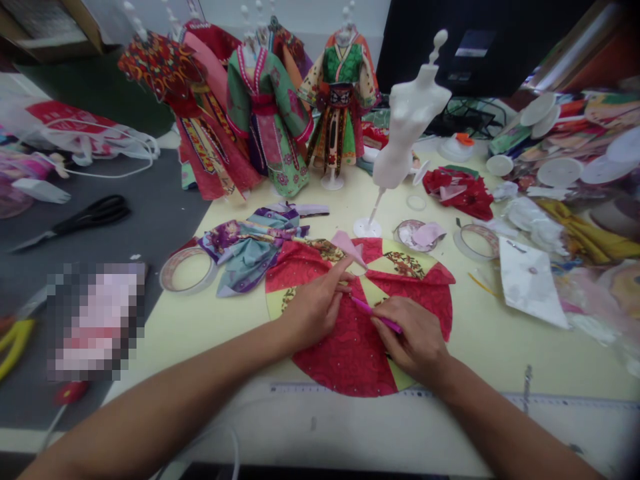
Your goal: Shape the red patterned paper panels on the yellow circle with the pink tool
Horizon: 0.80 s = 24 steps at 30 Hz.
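Observation:
A round red and pale yellow patchwork cloth (345, 353) with small dots along its rim lies spread on the table. My left hand (313, 307) rests on its left half with the fingers stretched out toward the centre, the index finger reaching a small pale pink cloth piece (345, 243). My right hand (413, 337) is closed around a slim pink pen (363, 305). The pen's tip points at the cloth just right of my left fingertips. At the cloth's upper left lies a purple and blue doll garment (255, 243).
A bare white doll mannequin (410, 120) stands behind the cloth, beside dressed doll forms (270, 113). Tape rolls (186, 270) lie on both sides. Black scissors (85, 217) rest on the grey mat at left. A clear ruler (475, 395) runs along the front; fabric scraps crowd the right.

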Each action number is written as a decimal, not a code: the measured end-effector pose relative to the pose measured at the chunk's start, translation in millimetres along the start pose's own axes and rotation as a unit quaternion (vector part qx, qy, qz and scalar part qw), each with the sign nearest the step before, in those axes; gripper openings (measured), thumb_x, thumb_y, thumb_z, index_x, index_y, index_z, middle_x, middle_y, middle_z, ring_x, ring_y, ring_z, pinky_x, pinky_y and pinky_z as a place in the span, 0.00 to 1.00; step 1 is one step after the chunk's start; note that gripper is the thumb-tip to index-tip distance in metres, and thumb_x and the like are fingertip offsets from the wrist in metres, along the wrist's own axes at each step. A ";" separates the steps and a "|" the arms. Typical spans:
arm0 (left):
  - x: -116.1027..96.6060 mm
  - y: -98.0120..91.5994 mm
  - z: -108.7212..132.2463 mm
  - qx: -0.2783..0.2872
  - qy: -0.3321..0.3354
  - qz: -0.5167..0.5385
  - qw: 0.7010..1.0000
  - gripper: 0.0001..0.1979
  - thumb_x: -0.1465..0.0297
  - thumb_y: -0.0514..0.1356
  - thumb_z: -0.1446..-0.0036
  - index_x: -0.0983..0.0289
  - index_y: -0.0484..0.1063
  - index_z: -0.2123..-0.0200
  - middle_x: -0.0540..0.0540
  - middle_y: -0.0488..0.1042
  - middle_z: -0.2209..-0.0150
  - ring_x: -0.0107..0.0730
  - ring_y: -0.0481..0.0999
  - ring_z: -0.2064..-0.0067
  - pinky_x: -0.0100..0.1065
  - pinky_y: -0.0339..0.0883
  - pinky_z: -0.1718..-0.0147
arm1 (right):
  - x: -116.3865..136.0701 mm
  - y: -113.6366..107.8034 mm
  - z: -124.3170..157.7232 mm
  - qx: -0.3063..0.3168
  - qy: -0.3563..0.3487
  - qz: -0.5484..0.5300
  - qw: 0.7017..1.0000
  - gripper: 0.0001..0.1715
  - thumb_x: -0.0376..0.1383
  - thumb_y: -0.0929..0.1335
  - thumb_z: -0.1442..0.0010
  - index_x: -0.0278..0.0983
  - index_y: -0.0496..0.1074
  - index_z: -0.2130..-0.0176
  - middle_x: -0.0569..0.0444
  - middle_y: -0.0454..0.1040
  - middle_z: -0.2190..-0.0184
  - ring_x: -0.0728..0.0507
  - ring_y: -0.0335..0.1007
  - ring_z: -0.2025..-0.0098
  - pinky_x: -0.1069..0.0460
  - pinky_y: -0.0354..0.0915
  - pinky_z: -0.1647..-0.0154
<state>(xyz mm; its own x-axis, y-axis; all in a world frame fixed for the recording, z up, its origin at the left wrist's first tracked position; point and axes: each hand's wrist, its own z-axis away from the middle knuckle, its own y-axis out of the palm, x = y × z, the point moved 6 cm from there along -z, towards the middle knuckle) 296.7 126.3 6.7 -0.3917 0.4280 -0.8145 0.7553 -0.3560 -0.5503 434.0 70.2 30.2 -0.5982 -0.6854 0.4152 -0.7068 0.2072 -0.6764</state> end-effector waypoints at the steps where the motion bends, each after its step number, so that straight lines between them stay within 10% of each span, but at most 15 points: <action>1: -0.3 0.5 0.5 0.002 0.006 -0.002 1.000 0.30 0.79 0.48 0.44 0.58 0.44 0.40 0.57 0.69 0.51 0.33 0.74 0.55 0.36 0.66 0.55 | 0.1 0.0 -0.2 -0.001 0.001 0.001 1.000 0.13 0.24 0.65 0.47 0.33 0.66 0.60 0.50 0.71 0.70 0.46 0.67 0.67 0.49 0.66 0.66; 14: -4.8 10.4 2.5 0.061 0.077 -0.131 0.987 0.39 0.81 0.47 0.48 0.60 0.32 0.37 0.63 0.66 0.48 0.43 0.67 0.49 0.45 0.63 0.53 | 2.9 -7.9 -2.1 -0.004 0.007 -0.032 0.999 0.10 0.25 0.64 0.46 0.35 0.67 0.63 0.51 0.70 0.72 0.46 0.68 0.68 0.48 0.68 0.65; 24: -1.8 1.0 -0.6 -0.008 0.028 0.005 1.000 0.36 0.80 0.48 0.46 0.58 0.34 0.37 0.59 0.68 0.52 0.34 0.73 0.55 0.37 0.65 0.54 | 0.8 -23.8 -3.4 -0.060 0.001 -0.021 0.998 0.12 0.23 0.65 0.49 0.34 0.66 0.63 0.51 0.70 0.73 0.45 0.68 0.69 0.48 0.68 0.68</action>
<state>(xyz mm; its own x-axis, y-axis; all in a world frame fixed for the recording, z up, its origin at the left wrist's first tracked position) 298.5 125.6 7.8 -0.3547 0.4710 -0.8077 0.7676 -0.3466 -0.5392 449.1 67.1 48.7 -0.5683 -0.6938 0.4424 -0.7708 0.2608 -0.5812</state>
